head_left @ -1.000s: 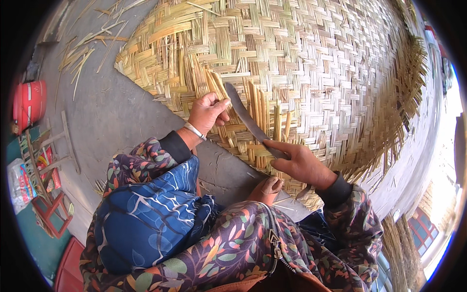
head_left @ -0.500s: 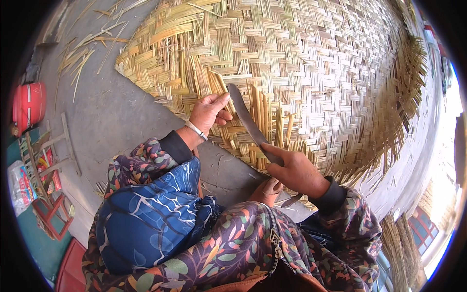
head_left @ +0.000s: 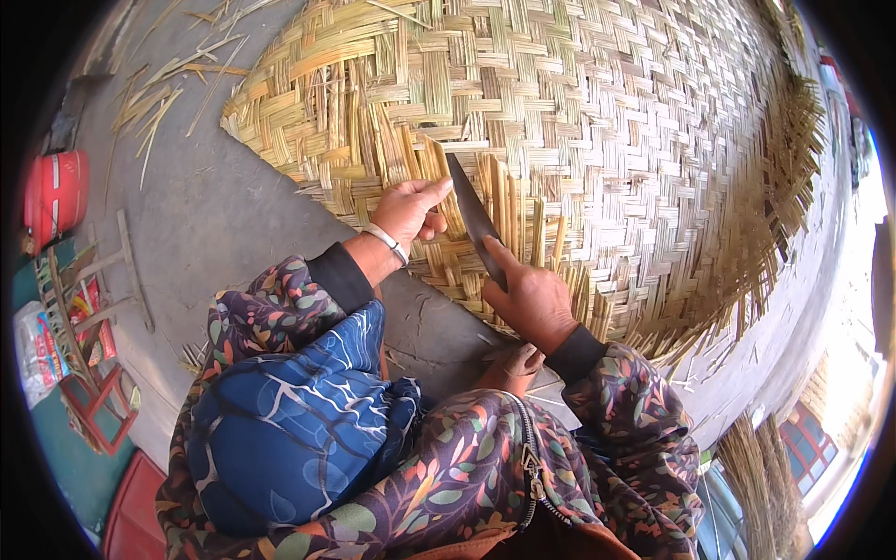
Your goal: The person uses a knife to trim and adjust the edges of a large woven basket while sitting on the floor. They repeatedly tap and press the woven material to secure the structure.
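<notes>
A large woven mat of flat, straw-coloured strips (head_left: 560,112) spreads out in front of me, with split strip ends standing up along its near edge. My left hand (head_left: 409,211), a pale bangle at its wrist, is closed at that edge. Its thumb and forefinger pinch a reed strip (head_left: 431,157). My right hand (head_left: 534,297) grips a long, dark knife (head_left: 477,217) with a curved blade; its handle is hidden in the fist. The blade points away from me, its tip just right of my left thumb and close to the pinched strip.
A bare foot (head_left: 511,370) shows below my right hand, close to the mat's edge. Loose strips (head_left: 149,112) lie on the grey floor at the far left. A red container (head_left: 56,201) and a wooden frame (head_left: 126,271) stand left. Bundled dry stalks (head_left: 761,476) are at the lower right.
My right hand has moved left and slightly away from me with the knife, whose blade now stands closer to my left fingers. The left hand has shifted only a little.
</notes>
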A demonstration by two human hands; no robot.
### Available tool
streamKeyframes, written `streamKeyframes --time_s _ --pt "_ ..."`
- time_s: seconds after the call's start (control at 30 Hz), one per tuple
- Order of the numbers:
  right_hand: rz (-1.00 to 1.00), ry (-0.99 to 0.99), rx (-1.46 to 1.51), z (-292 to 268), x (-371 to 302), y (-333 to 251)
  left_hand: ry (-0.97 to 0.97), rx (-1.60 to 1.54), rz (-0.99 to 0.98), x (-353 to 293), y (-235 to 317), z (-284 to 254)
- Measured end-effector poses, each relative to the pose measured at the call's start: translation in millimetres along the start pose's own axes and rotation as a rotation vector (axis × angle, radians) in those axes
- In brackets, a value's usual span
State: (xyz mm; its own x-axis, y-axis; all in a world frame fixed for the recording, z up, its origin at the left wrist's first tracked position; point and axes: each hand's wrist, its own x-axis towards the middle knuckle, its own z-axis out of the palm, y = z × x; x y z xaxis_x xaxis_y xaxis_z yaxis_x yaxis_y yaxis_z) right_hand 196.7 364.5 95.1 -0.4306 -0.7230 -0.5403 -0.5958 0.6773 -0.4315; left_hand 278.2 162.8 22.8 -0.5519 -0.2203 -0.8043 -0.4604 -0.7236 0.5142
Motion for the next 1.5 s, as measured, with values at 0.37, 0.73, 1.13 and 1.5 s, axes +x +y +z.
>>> streamKeyframes --time_s 0.37,0.73,1.13,1.5 --pt "0.036 0.011 -0.018 6.6 9.4 1.7 0.158 0.089 -0.057 12.6 -5.6 11.3" --pt "0.007 -0.017 -0.133 1.3 -2.4 0.4 0.194 1.218 0.703 12.1 -8.3 -8.7" --pt "0.038 -0.178 -0.198 -78.8 -93.9 18.9 0.279 1.312 0.855 28.8 -15.8 2.2" --pt "-0.427 0.590 0.247 -59.8 4.7 -90.1 0.112 1.118 1.390 -35.5 -37.9 -62.0"
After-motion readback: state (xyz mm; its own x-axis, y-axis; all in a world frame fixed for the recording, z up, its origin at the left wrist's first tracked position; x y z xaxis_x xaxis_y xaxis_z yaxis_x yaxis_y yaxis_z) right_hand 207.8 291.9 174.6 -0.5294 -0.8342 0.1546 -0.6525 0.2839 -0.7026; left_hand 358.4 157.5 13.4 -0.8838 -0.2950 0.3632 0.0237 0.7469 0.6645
